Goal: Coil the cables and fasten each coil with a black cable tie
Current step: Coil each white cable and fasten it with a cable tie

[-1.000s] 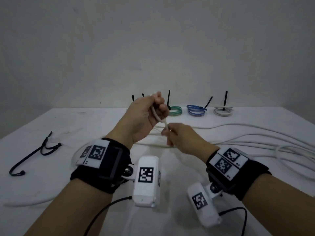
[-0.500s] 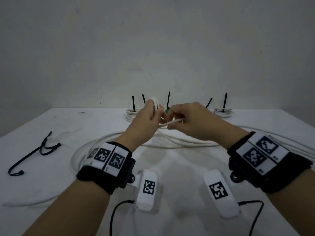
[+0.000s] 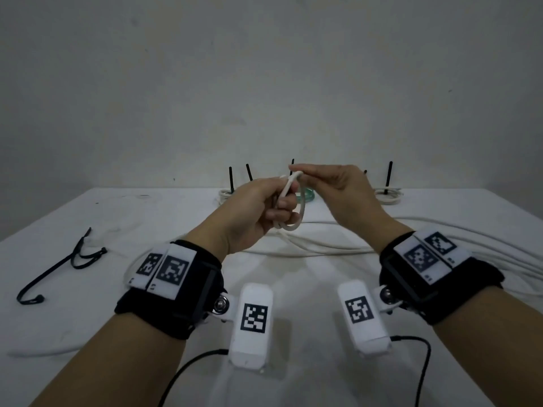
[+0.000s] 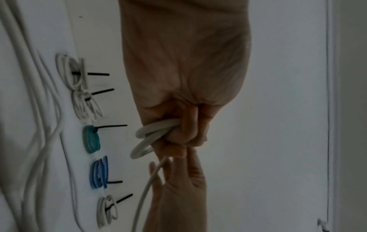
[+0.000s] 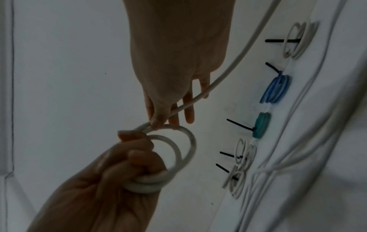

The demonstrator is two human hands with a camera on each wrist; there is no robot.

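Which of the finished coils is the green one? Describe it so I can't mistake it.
Look along the far edge of the white table, where five tied coils sit in a row. The green coil is the middle one, with white coils on one side and the blue coil on the other; nothing else there is green.

Loose ties (image 3: 55, 273) left on table (image 3: 102, 342), tied coils (image 3: 388, 196) along far edge

bare test room | white table (image 3: 88, 333) against blank grey wall (image 3: 264, 83) | tied cable coils (image 4: 91, 138) lined up

Dim, soft-focus, edge-warped wide-angle views
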